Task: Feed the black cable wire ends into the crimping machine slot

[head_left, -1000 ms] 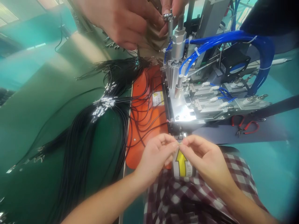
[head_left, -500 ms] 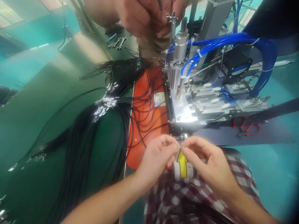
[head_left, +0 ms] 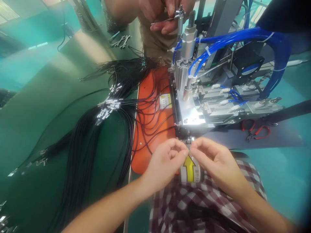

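My left hand [head_left: 167, 158] and my right hand [head_left: 216, 158] meet in front of the machine. Thumb and forefinger of each are pinched together, with the fingertips almost touching. Whatever lies between them is too small to make out. Just below the fingertips shows a white label with a yellow arrow [head_left: 190, 170]. Beyond my hands stands the metal pneumatic machine [head_left: 191, 113], its front plate brightly lit. Left of it is an orange base plate [head_left: 155, 129], crossed by thin black cables [head_left: 150, 111].
Bundles of black cables [head_left: 80, 155] with silvery ends lie on the green table [head_left: 36, 119]. Red-handled pliers [head_left: 255, 132] rest at right; wrenches [head_left: 122, 41] lie farther back. A co-worker's hands [head_left: 157, 13] hold a thin metal tool by a rod. Blue air hoses [head_left: 233, 40] arch over the machine.
My hands stay in front of the machine, fingertips shifted slightly. The co-worker's hands have changed their hold, and the thin metal tool now points left. The view has shifted a little.
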`<state>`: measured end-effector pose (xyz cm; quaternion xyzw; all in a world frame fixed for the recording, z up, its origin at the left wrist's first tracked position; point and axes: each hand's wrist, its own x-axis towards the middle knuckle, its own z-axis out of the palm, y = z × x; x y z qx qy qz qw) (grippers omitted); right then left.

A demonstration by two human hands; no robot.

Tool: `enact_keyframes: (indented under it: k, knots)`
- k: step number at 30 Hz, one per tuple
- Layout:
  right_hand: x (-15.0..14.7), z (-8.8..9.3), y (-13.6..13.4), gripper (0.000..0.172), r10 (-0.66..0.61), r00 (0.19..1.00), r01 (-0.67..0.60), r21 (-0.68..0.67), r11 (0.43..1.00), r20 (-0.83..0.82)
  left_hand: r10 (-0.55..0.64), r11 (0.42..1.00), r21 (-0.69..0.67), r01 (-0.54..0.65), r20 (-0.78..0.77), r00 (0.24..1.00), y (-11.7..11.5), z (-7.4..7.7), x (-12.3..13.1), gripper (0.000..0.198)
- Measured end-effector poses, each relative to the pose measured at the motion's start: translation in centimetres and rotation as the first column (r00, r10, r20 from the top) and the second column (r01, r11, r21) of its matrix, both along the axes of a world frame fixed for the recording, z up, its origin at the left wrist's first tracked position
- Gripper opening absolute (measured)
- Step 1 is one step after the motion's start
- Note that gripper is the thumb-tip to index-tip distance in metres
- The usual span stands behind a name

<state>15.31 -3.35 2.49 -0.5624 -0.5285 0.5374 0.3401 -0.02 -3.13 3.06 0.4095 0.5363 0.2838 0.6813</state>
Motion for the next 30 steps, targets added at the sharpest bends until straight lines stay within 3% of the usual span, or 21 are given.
enact_keyframes:
  k: [20,30]
  knots:
    - [0.03,-0.15,0.02,0.021,-0.029,0.989,0.006,-0.160,0.987,-0.143,0.057,0.998,-0.014,-0.056,0.109,0.992,-0.16,-0.64,-0.12,0.015]
    - [0.67,-0.16,-0.06,0.023,0.024,0.994,-0.040,-0.148,0.988,-0.108,0.049,0.999,0.017,-0.050,0.031,0.998,-0.08,-0.55,-0.01,0.017]
